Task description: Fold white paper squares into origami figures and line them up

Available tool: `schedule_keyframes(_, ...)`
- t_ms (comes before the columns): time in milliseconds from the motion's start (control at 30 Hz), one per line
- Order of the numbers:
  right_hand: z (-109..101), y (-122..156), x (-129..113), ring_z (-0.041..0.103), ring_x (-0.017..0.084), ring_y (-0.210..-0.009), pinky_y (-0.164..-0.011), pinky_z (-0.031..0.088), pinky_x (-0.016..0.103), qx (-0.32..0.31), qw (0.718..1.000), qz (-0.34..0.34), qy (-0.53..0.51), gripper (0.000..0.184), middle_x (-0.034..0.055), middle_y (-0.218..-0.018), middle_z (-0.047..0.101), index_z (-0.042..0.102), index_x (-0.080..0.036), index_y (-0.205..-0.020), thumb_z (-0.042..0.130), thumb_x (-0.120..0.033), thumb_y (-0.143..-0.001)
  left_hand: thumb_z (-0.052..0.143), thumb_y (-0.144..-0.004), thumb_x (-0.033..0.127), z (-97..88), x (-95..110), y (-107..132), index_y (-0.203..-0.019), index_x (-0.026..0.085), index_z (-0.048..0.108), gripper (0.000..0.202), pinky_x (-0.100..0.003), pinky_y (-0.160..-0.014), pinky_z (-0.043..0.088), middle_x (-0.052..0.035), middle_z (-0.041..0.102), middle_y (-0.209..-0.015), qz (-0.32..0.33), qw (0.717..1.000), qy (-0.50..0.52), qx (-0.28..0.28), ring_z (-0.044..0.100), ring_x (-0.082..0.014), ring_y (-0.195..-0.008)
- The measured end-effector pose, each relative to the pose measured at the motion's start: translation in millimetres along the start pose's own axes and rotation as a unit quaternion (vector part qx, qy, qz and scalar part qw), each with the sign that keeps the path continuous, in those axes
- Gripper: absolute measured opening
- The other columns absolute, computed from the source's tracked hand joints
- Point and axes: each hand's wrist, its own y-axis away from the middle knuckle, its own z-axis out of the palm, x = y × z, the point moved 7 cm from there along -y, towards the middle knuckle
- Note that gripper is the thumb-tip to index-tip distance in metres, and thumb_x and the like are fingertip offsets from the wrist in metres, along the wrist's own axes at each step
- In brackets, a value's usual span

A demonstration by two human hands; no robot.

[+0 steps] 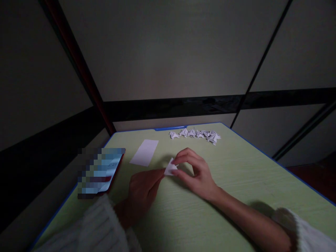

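A small white folded paper piece [170,168] lies low over the pale green table [236,182], held between both hands. My right hand [195,173] pinches its right side with thumb and fingertips curled over it. From the left, my left hand [143,194] reaches in with its fingertips closed on the paper's lower left corner. Both wrists wear white knitted sleeves.
A flat white paper sheet [144,152] lies left of centre. A row of several folded white paper figures [195,134] stands along the far edge. A phone [105,171] with a lit screen rests at the left edge. Walls close in behind the blue-rimmed table.
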Motion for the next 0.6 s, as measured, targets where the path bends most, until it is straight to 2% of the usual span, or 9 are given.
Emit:
schedule_keyframes(67,-6,-4,12,0.048,0.013,-0.078,-0.070,0.037,0.029,0.021,0.994,0.063,-0.089,0.009,0.0028,-0.080,0.051,0.059,-0.018,-0.078,0.054,-0.023,-0.072,0.043,-0.076,0.012,-0.2,5,1,-0.082,0.014,0.059,0.017,-0.017,-0.059,0.050,-0.0044,0.069,-0.075,0.041,0.999,0.018,-0.018,0.063,-0.0104,-0.062)
schedule_keyframes(100,-6,-6,18,0.048,0.012,-0.078,-0.070,0.037,0.029,0.003,0.988,0.088,-0.128,0.011,0.0029,-0.081,0.051,0.060,-0.018,-0.077,0.052,-0.025,-0.074,0.043,-0.076,0.011,-0.4,7,2,-0.085,0.014,0.058,0.018,-0.018,-0.060,0.051,-0.0052,0.069,-0.078,0.061,0.997,0.028,-0.026,0.063,-0.0107,-0.066)
schedule_keyframes(233,15,-1,33,0.049,0.012,-0.073,-0.068,0.036,0.028,-0.169,0.938,0.174,-0.247,0.024,0.0034,-0.076,0.054,0.061,-0.015,-0.075,0.050,-0.036,-0.074,0.039,-0.077,0.012,-1.6,13,5,-0.096,0.013,0.054,0.024,-0.021,-0.067,0.051,-0.0081,0.068,-0.084,0.131,0.988,0.067,-0.047,0.062,-0.0126,-0.078)
schedule_keyframes(300,23,6,37,0.049,0.011,-0.068,-0.064,0.036,0.027,-0.204,0.910,0.212,-0.291,0.027,0.0029,-0.073,0.053,0.060,-0.013,-0.076,0.052,-0.038,-0.071,0.037,-0.078,0.012,-0.8,16,7,-0.099,0.010,0.053,0.026,-0.022,-0.071,0.050,-0.0111,0.067,-0.086,0.162,0.982,0.071,-0.070,0.060,-0.0136,-0.085)
schedule_keyframes(367,25,8,38,0.047,0.009,-0.064,-0.061,0.035,0.025,-0.182,0.896,0.233,-0.331,0.025,0.0012,-0.072,0.052,0.057,-0.013,-0.077,0.057,-0.036,-0.067,0.037,-0.078,0.010,0.9,20,7,-0.100,0.007,0.052,0.028,-0.024,-0.075,0.048,-0.0140,0.066,-0.088,0.186,0.976,0.059,-0.100,0.057,-0.0149,-0.091)
schedule_keyframes(467,21,6,36,0.045,0.009,-0.066,-0.060,0.033,0.023,-0.125,0.898,0.224,-0.358,0.019,0.0002,-0.074,0.051,0.052,-0.014,-0.069,0.062,-0.030,-0.063,0.034,-0.078,0.007,1.6,24,5,-0.097,0.006,0.053,0.028,-0.027,-0.076,0.049,-0.0148,0.066,-0.089,0.209,0.970,0.017,-0.124,0.056,-0.0171,-0.093)
schedule_keyframes(600,23,6,33,0.044,0.009,-0.066,-0.058,0.031,0.023,-0.136,0.905,0.238,-0.326,0.017,0.0015,-0.075,0.048,0.052,-0.012,-0.057,0.062,-0.025,-0.062,0.032,-0.078,0.006,0.7,31,2,-0.091,0.007,0.056,0.027,-0.027,-0.071,0.051,-0.0136,0.067,-0.085,0.248,0.960,-0.042,-0.120,0.060,-0.0182,-0.085)
